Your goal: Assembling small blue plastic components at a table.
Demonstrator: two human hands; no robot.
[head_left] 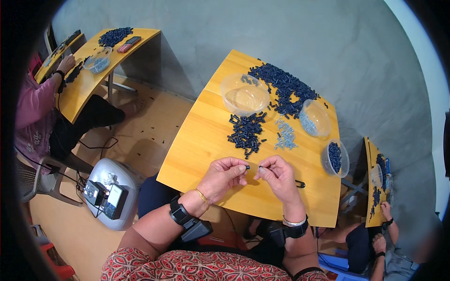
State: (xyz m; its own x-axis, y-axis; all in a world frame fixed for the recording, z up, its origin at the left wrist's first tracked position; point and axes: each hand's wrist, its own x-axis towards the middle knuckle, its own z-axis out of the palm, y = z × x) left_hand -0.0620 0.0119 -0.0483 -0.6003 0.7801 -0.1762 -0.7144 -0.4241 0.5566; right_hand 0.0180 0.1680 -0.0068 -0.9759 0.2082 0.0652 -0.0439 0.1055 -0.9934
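Observation:
Above the near part of the yellow table (206,140), my left hand (220,177) pinches a small dark cylindrical piece (247,167) between thumb and forefinger. Close beside it, my right hand (278,179) has its thumb and forefinger pressed together on a tiny dark piece, mostly hidden by the fingertips. The two hands are slightly apart. Just beyond them lie a loose heap of dark cylindrical pieces (246,132) and a scatter of small silvery screw-like pieces (285,135). A flat black item (300,184) rests next to my right hand.
A large dark pile (286,84) covers the far side. Around it stand a clear bowl (229,100), a bowl of silvery pieces (323,126) and a bowl of dark pieces (344,161). Co-workers sit at tables left and right. A white stool (117,174) holds black devices.

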